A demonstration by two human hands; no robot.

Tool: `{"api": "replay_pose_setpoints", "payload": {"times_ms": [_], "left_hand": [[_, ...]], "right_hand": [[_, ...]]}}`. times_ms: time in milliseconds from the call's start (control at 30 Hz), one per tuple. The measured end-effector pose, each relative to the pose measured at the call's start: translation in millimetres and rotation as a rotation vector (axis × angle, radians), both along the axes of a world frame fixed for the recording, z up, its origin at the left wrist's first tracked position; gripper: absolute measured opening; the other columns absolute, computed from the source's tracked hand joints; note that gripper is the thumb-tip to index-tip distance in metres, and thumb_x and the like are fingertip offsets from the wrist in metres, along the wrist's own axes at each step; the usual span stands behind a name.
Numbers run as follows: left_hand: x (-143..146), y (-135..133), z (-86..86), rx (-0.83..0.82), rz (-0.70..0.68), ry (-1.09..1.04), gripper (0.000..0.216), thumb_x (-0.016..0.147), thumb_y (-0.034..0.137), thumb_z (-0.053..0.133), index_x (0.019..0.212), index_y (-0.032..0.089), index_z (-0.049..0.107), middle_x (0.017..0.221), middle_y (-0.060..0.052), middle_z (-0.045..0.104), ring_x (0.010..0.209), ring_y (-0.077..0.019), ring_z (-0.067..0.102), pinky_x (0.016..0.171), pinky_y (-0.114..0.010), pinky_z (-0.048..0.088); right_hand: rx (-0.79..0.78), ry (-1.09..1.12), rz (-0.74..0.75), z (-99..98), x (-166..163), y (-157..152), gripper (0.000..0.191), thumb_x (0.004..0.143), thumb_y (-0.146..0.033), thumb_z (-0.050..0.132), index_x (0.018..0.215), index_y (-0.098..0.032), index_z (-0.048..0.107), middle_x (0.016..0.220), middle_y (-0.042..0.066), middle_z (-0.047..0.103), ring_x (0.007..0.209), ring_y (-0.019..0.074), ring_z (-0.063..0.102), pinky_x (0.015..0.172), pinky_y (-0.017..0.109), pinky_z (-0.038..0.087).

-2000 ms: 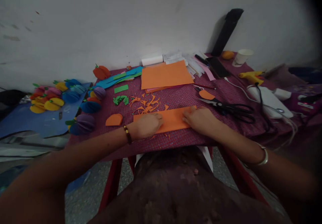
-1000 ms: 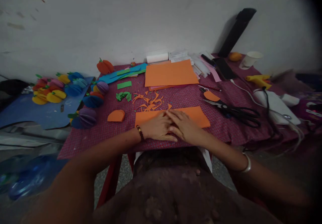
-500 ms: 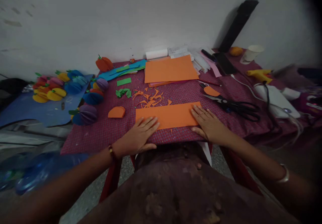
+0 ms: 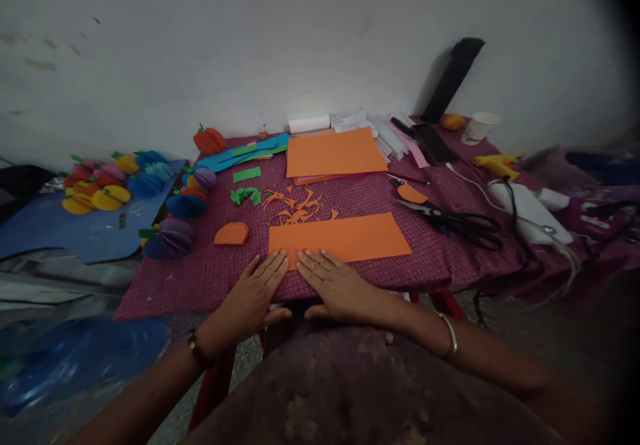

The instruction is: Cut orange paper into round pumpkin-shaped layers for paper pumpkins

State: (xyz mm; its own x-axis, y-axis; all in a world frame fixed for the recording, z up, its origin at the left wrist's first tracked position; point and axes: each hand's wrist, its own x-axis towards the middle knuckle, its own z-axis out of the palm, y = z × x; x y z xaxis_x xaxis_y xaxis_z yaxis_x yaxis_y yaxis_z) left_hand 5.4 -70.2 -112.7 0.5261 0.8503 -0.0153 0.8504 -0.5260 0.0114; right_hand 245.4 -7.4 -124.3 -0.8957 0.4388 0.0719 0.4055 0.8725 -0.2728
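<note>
Item: 1 orange paper strip, lying flat on checked tablecloth. Left hand and right hand are resting side by side, fingers extended flat, fingertips pressing its near edge, probably pinning it smooth.

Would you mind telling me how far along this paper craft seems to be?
Done: many coloured paper balls sit at the left; orange scraps and a cut half-shape lie on the cloth. In hand: the left hand and right hand press flat on the near edge of the orange strip. Left: the strip looks uncut, the scissors lie idle, and full orange sheets lie behind.
</note>
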Motion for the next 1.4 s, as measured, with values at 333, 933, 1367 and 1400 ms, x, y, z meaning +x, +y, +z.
{"api": "replay_pose_setpoints", "payload": {"times_ms": [333, 933, 1367, 1400], "left_hand": [[6, -13, -12.0, 0.055, 0.175, -0.006, 0.086, 0.085, 0.062, 0.045, 0.147, 0.006, 0.027, 0.152, -0.022, 0.029, 0.143, -0.0303, 0.024, 0.115, -0.048, 0.021], [91, 97, 41.4, -0.068, 0.010, -0.174, 0.051, 0.089, 0.044, 0.052, 0.132, 0.017, 0.051, 0.141, -0.013, 0.049, 0.129, -0.0288, 0.044, 0.113, -0.052, 0.019], [134, 132, 26.3, -0.049, -0.015, -0.149, 0.061, 0.088, 0.049, 0.051, 0.140, 0.018, 0.041, 0.139, -0.013, 0.051, 0.124, -0.0306, 0.047, 0.109, -0.053, 0.024], [138, 131, 21.8, -0.022, 0.003, -0.163, 0.060, 0.089, 0.048, 0.049, 0.140, 0.017, 0.041, 0.139, -0.014, 0.051, 0.126, -0.0302, 0.045, 0.110, -0.054, 0.023]], "right_hand": [[0.148, -0.054, -0.410, -13.7, 130, 17, 0.073, 0.091, -0.044, 0.049, 0.150, -0.008, 0.023, 0.154, 0.020, 0.026, 0.144, 0.0281, 0.023, 0.114, 0.049, 0.027], [0.214, -0.128, -0.748, 19.7, 264, 77, 0.048, 0.090, -0.032, 0.041, 0.131, -0.010, 0.052, 0.122, 0.017, 0.062, 0.107, 0.0318, 0.061, 0.095, 0.047, 0.048], [0.150, -0.082, -0.743, 13.3, 266, 87, 0.053, 0.089, -0.039, 0.045, 0.135, -0.011, 0.049, 0.115, 0.017, 0.062, 0.098, 0.0299, 0.064, 0.088, 0.044, 0.050], [0.156, -0.044, -0.773, 14.2, 265, 87, 0.052, 0.088, -0.038, 0.047, 0.132, -0.012, 0.051, 0.113, 0.016, 0.062, 0.097, 0.0296, 0.064, 0.087, 0.044, 0.050]]}}
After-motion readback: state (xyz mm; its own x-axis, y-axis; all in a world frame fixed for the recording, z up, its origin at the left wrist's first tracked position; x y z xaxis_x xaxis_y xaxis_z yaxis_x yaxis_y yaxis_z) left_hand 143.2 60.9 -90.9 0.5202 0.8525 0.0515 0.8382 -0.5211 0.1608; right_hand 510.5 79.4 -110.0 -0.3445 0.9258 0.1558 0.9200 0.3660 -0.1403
